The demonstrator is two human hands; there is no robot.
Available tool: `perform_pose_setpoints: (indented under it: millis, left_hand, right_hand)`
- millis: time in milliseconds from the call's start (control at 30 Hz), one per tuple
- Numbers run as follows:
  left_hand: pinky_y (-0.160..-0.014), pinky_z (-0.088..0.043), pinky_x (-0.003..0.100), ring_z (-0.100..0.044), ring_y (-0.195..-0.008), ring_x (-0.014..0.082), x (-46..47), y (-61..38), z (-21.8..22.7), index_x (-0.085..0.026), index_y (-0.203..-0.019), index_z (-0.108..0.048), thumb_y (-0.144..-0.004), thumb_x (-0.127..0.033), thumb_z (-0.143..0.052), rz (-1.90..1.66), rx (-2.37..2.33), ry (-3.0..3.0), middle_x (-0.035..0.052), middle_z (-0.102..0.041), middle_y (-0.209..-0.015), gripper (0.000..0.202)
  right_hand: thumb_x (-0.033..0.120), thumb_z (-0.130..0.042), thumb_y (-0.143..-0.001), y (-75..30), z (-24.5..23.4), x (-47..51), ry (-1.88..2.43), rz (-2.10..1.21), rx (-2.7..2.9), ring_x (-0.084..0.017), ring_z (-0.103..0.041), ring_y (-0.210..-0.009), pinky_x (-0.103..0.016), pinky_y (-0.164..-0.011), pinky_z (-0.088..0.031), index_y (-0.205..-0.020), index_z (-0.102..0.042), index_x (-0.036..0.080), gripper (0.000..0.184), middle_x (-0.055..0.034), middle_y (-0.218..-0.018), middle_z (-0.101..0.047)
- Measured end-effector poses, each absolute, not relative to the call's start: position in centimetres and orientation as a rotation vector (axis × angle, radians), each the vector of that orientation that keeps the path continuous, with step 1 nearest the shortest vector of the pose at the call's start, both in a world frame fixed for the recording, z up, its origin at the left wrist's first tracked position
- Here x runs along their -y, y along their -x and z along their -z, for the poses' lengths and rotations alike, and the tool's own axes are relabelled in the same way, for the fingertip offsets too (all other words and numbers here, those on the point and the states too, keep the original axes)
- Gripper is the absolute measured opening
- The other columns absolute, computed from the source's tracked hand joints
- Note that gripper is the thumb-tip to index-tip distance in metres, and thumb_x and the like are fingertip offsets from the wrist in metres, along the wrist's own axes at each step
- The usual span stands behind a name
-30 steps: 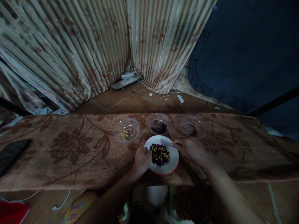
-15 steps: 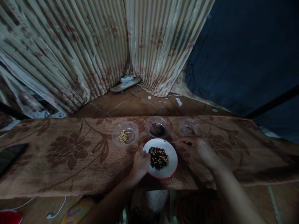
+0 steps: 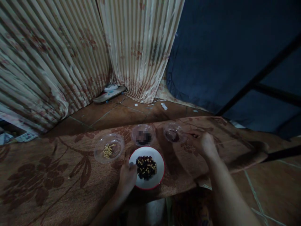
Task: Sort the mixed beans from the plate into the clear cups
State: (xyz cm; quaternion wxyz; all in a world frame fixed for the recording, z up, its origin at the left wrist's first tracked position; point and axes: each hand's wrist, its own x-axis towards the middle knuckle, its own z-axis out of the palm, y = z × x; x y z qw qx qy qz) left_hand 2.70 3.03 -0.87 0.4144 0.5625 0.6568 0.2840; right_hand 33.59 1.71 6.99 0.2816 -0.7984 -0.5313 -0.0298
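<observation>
My left hand grips the left rim of a white bowl with a red edge, thumb over the rim. A mix of dark and yellowish beans lies heaped in it. At the right, my right hand is closed around thin metal tweezers, which are faint and blurred; their tips point left toward a clear plastic bowl. What little that bowl holds is hard to make out. Behind the white bowl stands a second clear bowl with dark contents, partly blurred out. Farther left, another clear bowl contains yellow beans.
A brown flowered cloth covers the narrow table. Beyond it, a skateboard and small white scraps lie on the tiled floor. Striped curtains hang behind, with dark blue fabric and a black bar at right.
My right hand has moved from beside the white bowl to the right-hand clear bowl, carrying the tweezers away. My left hand still holds the white bowl. The whole view has turned right.
</observation>
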Motion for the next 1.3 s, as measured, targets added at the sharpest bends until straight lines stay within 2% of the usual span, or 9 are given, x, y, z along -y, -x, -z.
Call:
perform_pose_setpoints:
  millis: [100,233,400,500,667,1033,1300]
  left_hand:
    - [-0.069,-0.048,0.025,-0.062,-0.071,0.0156,-3.1,-2.7,0.9,-0.011,-0.115,-0.053,-0.070,-0.014,-0.043,-0.713,-1.632,-1.411,0.0044,-0.068,-0.080,0.047]
    - [-0.068,-0.047,0.025,-0.061,-0.068,0.0154,-3.1,-2.7,1.0,-0.011,-0.108,-0.056,-0.070,-0.015,-0.043,-0.718,-1.628,-1.420,0.0044,-0.067,-0.077,0.041]
    - [-0.068,-0.047,0.025,-0.061,-0.071,0.0157,-2.9,-2.8,1.0,-0.010,-0.113,-0.054,-0.070,-0.014,-0.043,-0.716,-1.616,-1.432,0.0065,-0.067,-0.083,0.044]
    - [-0.068,-0.047,0.024,-0.060,-0.070,0.0147,-2.8,-2.8,1.3,-0.012,-0.114,-0.054,-0.068,-0.012,-0.043,-0.770,-1.590,-1.449,0.0052,-0.068,-0.083,0.047]
    - [-0.069,-0.047,0.024,-0.060,-0.069,0.0145,-2.8,-2.8,1.7,-0.011,-0.114,-0.053,-0.068,-0.011,-0.044,-0.796,-1.598,-1.436,0.0051,-0.067,-0.081,0.047]
    - [-0.071,-0.047,0.024,-0.060,-0.072,0.0139,-2.6,-2.9,1.4,-0.012,-0.112,-0.053,-0.068,-0.009,-0.044,-0.837,-1.530,-1.390,0.0044,-0.068,-0.083,0.045]
    - [-0.069,-0.047,0.025,-0.060,-0.070,0.0143,-2.6,-2.9,1.5,-0.012,-0.114,-0.053,-0.069,-0.010,-0.043,-0.815,-1.540,-1.389,0.0038,-0.067,-0.080,0.046]
  right_hand:
    - [0.044,-0.055,-0.076,-33.3,-6.9,-2.0,2.149,0.101,1.397,-0.021,-0.064,-0.064,-0.028,-0.056,-0.045,-0.082,-0.073,0.023,0.028,-0.0051,-0.069,-0.071]
    - [0.041,-0.056,-0.076,-32.0,-6.9,-2.1,2.069,-0.063,1.402,-0.019,-0.064,-0.063,-0.026,-0.056,-0.046,-0.085,-0.073,0.023,0.026,-0.0034,-0.072,-0.072]
    - [0.035,-0.056,-0.079,-28.6,-7.0,-1.8,1.771,-0.425,1.814,-0.017,-0.065,-0.073,-0.025,-0.065,-0.047,-0.091,-0.071,0.024,0.022,-0.0011,-0.089,-0.072]
    - [0.032,-0.054,-0.081,-26.9,-6.9,-1.7,1.683,-0.550,2.037,-0.016,-0.064,-0.075,-0.024,-0.066,-0.046,-0.090,-0.070,0.025,0.020,-0.0003,-0.087,-0.072]
    - [0.030,-0.053,-0.082,-25.7,-6.5,-1.7,1.712,-0.432,2.227,-0.017,-0.063,-0.076,-0.026,-0.070,-0.044,-0.086,-0.071,0.025,0.018,-0.0001,-0.089,-0.071]
    - [0.031,-0.047,-0.086,-24.3,-6.1,-1.6,1.757,-0.284,2.370,-0.015,-0.062,-0.071,-0.024,-0.063,-0.038,-0.086,-0.071,0.025,0.025,-0.0014,-0.082,-0.071]
    - [0.031,-0.047,-0.086,-24.5,-6.1,-1.6,1.732,-0.328,2.379,-0.015,-0.061,-0.076,-0.024,-0.065,-0.037,-0.085,-0.070,0.026,0.023,-0.0002,-0.085,-0.070]
